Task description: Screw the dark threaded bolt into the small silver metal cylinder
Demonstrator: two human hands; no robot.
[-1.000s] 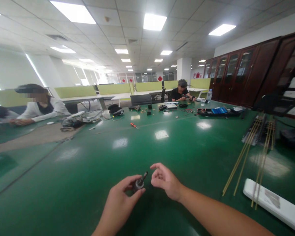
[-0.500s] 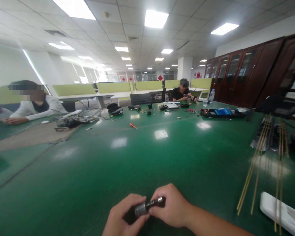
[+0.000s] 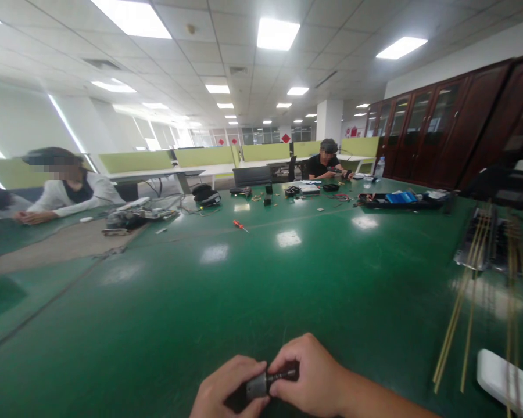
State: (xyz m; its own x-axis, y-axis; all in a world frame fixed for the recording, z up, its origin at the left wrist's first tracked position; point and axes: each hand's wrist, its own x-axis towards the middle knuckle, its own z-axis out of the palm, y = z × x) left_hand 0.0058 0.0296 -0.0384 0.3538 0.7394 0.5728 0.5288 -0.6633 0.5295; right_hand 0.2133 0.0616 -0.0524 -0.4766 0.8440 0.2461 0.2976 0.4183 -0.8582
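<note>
A grey metal cylinder with a thinner dark shaft [image 3: 257,385] is held low at the front of the view, over the green table. My left hand [image 3: 224,388] is closed round its thick body, thumb below and fingers above. On the narrower shaft at the right end, my right hand [image 3: 314,374] is closed in a pinch between thumb and fingers. The shaft points to the right, slightly upward, and its far end shows between my right fingers. The exact kind of part is not clear, and my fingers hide some of it.
A red screwdriver [image 3: 240,226] lies mid-table. Thin yellowish rods [image 3: 459,307] and a white case [image 3: 505,380] are on the right. A black tray [image 3: 401,200] and scattered parts lie farther back. Two people sit across the table, one at left [image 3: 76,188], one beyond [image 3: 325,165].
The shaft has turned to a flatter angle, and its bright silver tip now looks dark. Both hands sit slightly lower and farther right in view. The whole scene has shifted a little rightward.
</note>
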